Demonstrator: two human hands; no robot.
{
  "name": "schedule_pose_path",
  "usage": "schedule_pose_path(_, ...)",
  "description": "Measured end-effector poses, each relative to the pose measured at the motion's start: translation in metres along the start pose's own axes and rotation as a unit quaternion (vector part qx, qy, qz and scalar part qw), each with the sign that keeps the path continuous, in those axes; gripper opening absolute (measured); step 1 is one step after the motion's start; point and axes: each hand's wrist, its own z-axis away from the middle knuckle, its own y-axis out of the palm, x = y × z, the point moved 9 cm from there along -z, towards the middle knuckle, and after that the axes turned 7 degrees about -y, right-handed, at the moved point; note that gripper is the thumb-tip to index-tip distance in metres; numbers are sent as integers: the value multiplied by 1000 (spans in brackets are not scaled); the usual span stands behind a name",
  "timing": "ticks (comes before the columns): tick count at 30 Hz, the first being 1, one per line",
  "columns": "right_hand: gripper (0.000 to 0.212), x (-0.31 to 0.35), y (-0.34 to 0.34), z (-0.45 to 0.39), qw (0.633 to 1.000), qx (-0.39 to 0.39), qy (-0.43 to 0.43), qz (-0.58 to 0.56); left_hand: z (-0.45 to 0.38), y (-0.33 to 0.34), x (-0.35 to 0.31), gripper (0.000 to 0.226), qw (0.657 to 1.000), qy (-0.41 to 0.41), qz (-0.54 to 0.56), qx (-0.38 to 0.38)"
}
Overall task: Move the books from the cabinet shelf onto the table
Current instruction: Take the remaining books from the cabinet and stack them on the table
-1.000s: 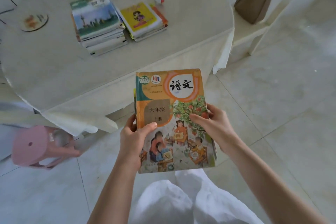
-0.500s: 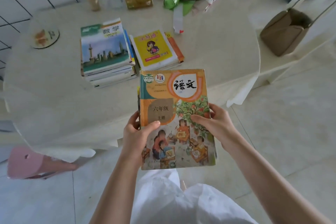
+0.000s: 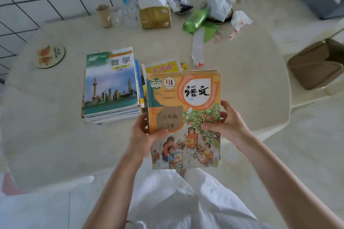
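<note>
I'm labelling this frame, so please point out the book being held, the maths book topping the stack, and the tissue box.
held book (image 3: 197, 91), head view, upper cover
maths book (image 3: 111, 83), head view, cover picture
tissue box (image 3: 155, 17), head view, front face

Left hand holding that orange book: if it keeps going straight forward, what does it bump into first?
Probably the book stack topped by the maths textbook, just ahead of the left hand; depth is unclear from above.

Cream table (image 3: 242, 72) (round) bears book stacks (image 3: 111, 87), tissue box (image 3: 155, 16).
</note>
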Motion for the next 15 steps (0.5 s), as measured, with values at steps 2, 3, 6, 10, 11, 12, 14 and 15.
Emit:
schedule_pose_path(2, 86, 8, -5, -19, 999, 21, -26, 18, -12, 1, -8, 68, 1000, 14, -12, -15)
schedule_pose_path(3, 83, 12, -6, -25, 998, 27, -46, 23, -16, 1, -10, 70, 1000, 20, -10, -22)
schedule_pose_path(6, 84, 20, -6, -42, 990, 34, -121, 58, -23, 3, -14, 75, 998, 45, -12, -44)
schedule_pose_path(10, 76, 19, -6, -54, 979, 51, -186, 58, -24, 4, -11, 80, 994, 65, -30, -81)
schedule_pose_path(11, 74, 15, -6, -55, 979, 50, -190, 60, -23, 4, -11, 80, 992, 72, -40, -92)
schedule_pose_path(12, 72, 11, -7, -56, 977, 45, -198, 67, -22, 5, -10, 78, 990, 76, -54, -108)
schedule_pose_path(14, 62, 3, -5, -55, 976, 48, -197, 82, -19, 7, -5, 65, 985, 86, -75, -132)
schedule_pose_path(15, 64, 0, -4, -55, 974, 53, -202, 89, -18, 9, -2, 57, 984, 90, -74, -137)
